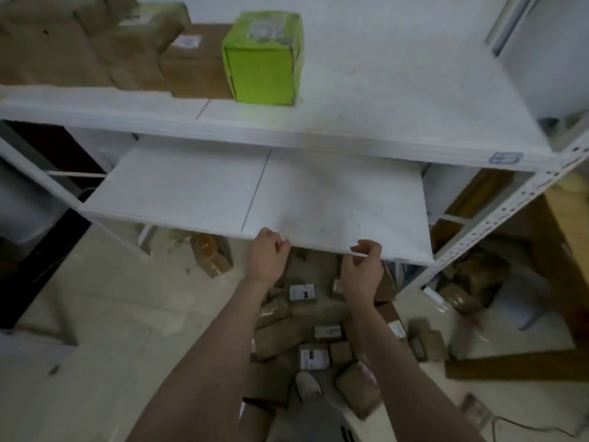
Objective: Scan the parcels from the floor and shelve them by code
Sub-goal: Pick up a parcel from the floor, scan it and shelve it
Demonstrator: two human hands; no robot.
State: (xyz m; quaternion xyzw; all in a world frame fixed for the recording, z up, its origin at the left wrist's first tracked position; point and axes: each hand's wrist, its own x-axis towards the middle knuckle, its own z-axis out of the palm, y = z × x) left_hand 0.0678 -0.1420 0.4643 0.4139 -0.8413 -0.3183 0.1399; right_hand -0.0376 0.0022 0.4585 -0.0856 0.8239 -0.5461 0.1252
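Several brown parcels [306, 317] with white labels lie in a heap on the floor under the lower shelf [197, 186], which is white and bare. My left hand [267, 255] is at that shelf's front edge with its fingers curled and nothing visible in them. A little to the right, my right hand [363, 269] is at the same edge, and its thumb and forefinger seem to pinch the board. A green box [263, 57] stands near the front of the upper shelf [382, 100], with brown cardboard boxes [95, 46] stacked to its left.
The white metal rack's perforated upright [497, 215] slants down at the right. More wrapped parcels [471, 279] lie behind it on the floor. One brown parcel [212, 253] sits apart to the left. My shoe [307, 386] stands among the parcels.
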